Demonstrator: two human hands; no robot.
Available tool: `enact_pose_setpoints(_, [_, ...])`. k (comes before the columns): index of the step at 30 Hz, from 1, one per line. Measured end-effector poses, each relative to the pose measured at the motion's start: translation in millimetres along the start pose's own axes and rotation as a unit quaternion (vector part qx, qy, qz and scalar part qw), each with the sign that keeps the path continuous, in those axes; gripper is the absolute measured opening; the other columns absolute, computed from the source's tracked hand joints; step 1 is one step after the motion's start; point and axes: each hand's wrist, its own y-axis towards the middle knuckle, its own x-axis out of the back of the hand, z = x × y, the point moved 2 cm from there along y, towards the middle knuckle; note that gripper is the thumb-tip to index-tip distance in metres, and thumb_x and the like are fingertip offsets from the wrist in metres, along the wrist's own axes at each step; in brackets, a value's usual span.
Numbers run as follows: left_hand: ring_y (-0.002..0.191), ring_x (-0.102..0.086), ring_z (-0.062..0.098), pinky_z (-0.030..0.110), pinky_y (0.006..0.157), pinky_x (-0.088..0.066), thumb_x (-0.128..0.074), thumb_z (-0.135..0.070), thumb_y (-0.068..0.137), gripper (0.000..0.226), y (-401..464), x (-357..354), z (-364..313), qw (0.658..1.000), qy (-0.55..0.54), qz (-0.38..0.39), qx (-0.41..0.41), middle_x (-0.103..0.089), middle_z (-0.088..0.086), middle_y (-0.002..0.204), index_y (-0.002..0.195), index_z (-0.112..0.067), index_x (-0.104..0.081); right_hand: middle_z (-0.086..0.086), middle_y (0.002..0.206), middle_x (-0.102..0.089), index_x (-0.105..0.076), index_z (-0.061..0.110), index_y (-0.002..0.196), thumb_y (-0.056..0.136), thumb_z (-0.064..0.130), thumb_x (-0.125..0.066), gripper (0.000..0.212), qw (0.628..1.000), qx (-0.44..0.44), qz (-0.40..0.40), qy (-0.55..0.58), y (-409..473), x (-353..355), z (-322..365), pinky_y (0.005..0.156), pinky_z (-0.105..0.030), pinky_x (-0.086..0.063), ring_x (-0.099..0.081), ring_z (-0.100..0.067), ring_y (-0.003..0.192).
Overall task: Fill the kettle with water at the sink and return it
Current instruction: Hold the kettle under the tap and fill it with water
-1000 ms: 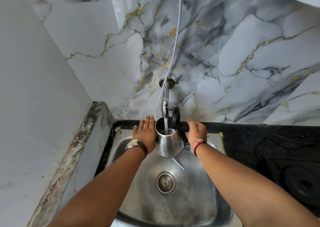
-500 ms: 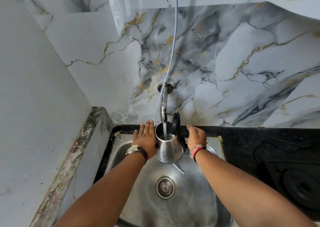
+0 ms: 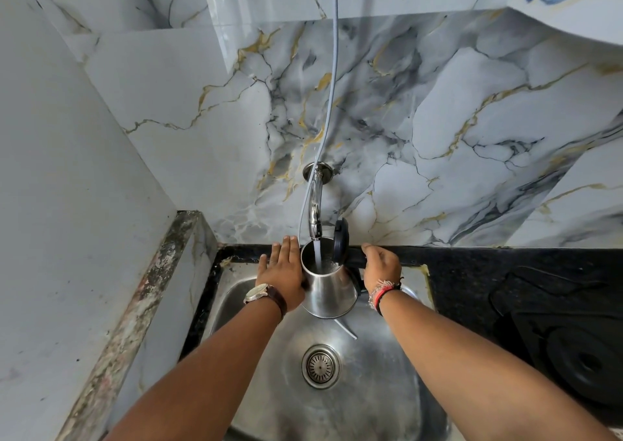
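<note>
My right hand [image 3: 382,267] was wrapped around the handle of the steel electric kettle [image 3: 328,287], while my left hand [image 3: 281,277] lay flat and open-fingered against its left wall, steadying it. The kettle hung above the steel sink [image 3: 387,390], its black lid [image 3: 340,245] flipped upright and a stream of water [image 3: 317,252] running into its mouth from the chrome tap [image 3: 315,211]. Beyond stood the marbled wall tiles [image 3: 455,137], with black countertop [image 3: 472,272] at right.

Silver kettle [image 3: 328,292], black lid [image 3: 340,245], gold-veined marble wall [image 3: 438,130].
</note>
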Motion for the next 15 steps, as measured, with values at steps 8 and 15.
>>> enact_pose_setpoints(8, [0.143, -0.032, 0.034, 0.045, 0.113, -0.034, -0.060, -0.016, 0.078, 0.099, -1.8, 2.7, -2.9, 0.993, -0.114, 0.007, -0.019, -0.021, 0.012, 0.162, 0.157, -0.020, -0.001, 0.000, 0.051, -0.041, -0.058, -0.005, 0.060, 0.074, 0.041, -0.059, 0.048, 1.000, -0.003, -0.006, 0.012, -0.4, 3.7, -0.4, 0.061, -0.033, -0.039, -0.040, -0.019, 0.053])
enact_pose_setpoints(15, [0.135, -0.043, 0.034, 0.034, 0.108, -0.035, -0.059, -0.012, 0.073, 0.096, -1.8, 2.6, 0.5, 0.978, -0.206, 0.017, -0.022, -0.033, 0.016, 0.155, 0.157, -0.024, -0.012, 0.002, 0.048, -0.039, -0.055, 0.004, 0.052, 0.075, 0.042, -0.060, 0.045, 1.000, 0.003, -0.004, 0.003, -0.7, 4.3, -0.5, 0.060, -0.034, -0.037, -0.039, -0.013, 0.047])
